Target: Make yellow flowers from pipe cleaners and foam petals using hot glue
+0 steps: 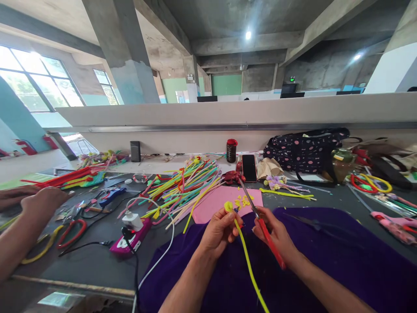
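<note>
The purple cloth (342,252) lies nearer to you than the pink sheet (208,205); at the sheet's left is a heap of coloured stems (195,182), partly over it. Just before this sheet, your left hand (219,230) pinches the yellow stem (246,256) near its top, and your right hand (275,230) grasps the red-handled tool (265,232). Yellow scraps (238,202) lie on the sheet.

Rough grey concrete ceiling (228,17) with thick concrete beams (221,47), small white lamp (248,34) lit. Grey-and-pale-blue concrete pillar (125,56) left of centre. Dark-framed glass window (35,78) far left, bright daylight. Long white partition panel (195,117) behind dark grey worktop (97,271). Pale green wall (228,84) beyond; pale floor (19,164) at left.
</note>
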`<state>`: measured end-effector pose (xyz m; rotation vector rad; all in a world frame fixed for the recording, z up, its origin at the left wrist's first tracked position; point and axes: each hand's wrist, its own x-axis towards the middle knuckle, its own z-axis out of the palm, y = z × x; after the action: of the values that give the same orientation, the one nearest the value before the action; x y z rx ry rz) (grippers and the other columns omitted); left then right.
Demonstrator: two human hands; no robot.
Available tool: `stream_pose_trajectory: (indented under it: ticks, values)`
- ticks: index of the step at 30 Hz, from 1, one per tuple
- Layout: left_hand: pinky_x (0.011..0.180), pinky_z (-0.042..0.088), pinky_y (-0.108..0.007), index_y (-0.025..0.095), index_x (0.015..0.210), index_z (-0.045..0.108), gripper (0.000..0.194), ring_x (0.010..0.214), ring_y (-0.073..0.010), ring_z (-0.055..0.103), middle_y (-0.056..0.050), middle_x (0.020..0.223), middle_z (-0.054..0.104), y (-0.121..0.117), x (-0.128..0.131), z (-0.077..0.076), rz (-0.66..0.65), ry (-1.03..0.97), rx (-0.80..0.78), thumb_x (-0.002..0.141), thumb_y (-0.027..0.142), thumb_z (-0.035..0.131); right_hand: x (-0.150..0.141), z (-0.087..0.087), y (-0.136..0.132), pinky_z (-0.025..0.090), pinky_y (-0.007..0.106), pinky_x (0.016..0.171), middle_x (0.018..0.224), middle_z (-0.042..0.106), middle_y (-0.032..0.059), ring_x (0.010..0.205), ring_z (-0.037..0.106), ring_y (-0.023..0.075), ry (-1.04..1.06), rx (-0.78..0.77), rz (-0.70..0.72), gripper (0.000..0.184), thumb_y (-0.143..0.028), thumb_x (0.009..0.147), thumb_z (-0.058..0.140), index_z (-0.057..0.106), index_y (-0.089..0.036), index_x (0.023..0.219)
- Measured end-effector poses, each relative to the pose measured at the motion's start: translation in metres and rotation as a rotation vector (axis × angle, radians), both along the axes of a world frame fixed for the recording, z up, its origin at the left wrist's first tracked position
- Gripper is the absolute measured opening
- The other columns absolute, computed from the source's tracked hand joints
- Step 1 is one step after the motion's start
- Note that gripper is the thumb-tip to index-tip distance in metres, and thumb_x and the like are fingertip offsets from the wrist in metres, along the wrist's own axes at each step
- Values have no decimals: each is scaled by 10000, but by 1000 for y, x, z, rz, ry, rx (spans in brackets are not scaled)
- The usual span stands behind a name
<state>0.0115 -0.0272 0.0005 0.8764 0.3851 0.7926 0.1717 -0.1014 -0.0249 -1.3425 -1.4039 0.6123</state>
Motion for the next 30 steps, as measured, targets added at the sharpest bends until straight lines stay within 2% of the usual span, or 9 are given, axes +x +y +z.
stream_pose_trajectory:
  ticks: [3, 6, 12, 15, 19, 25, 30]
  values:
    - [316, 336, -106, 107, 697, 604, 208, 437, -44, 521, -33, 665, 637, 0, 1, 2, 6, 30, 10, 651, 283, 706, -3, 1, 4, 363, 211, 514, 642, 453, -53, 542, 431, 94, 225, -44, 63, 386, -301, 728, 622, 458, -202, 1063]
    - [350, 370, -113, 109, 717, 622, 178, 477, -52, 538, -39, 706, 646, -1, 1, 4, -4, 61, 19, 642, 242, 713, -5, 8, 3, 347, 201, 487, 671, 476, -50, 538, 428, 85, 371, -87, 142, 444, -273, 663, 687, 455, -202, 1036]
    - [366, 360, -131, 103, 707, 623, 179, 459, -62, 519, -43, 632, 623, -2, 4, 1, -71, 180, 80, 674, 269, 683, -10, 16, -6, 390, 217, 528, 746, 549, -17, 600, 498, 103, 593, -68, 298, 452, -236, 707, 636, 428, -210, 1108]
    - [354, 305, -128, 113, 696, 610, 190, 423, -44, 462, -20, 590, 601, -3, 8, -3, -31, 235, 92, 656, 278, 695, -15, 13, -7, 390, 214, 529, 758, 557, -14, 629, 519, 114, 633, -73, 299, 470, -216, 681, 648, 437, -215, 1101]
    - [349, 227, -138, 120, 653, 591, 206, 364, -20, 340, 39, 464, 500, -5, 12, -6, 83, 286, 145, 637, 290, 707, -19, 10, -4, 358, 196, 487, 730, 531, -32, 569, 477, 93, 661, -74, 277, 442, -217, 661, 656, 460, -217, 1057]
    - [375, 226, -156, 129, 721, 620, 199, 389, -34, 338, 48, 464, 458, -6, 13, -5, 108, 347, 221, 674, 313, 677, -17, 14, -2, 352, 192, 464, 678, 514, -50, 500, 441, 74, 663, -53, 207, 425, -201, 681, 635, 450, -207, 1065]
    - [398, 246, -167, 118, 740, 652, 226, 417, -46, 359, 30, 476, 474, -7, 11, -2, 108, 415, 357, 717, 342, 638, -11, 16, -1, 372, 197, 466, 674, 522, -51, 490, 452, 76, 648, -42, 223, 425, -219, 675, 639, 460, -209, 1061]
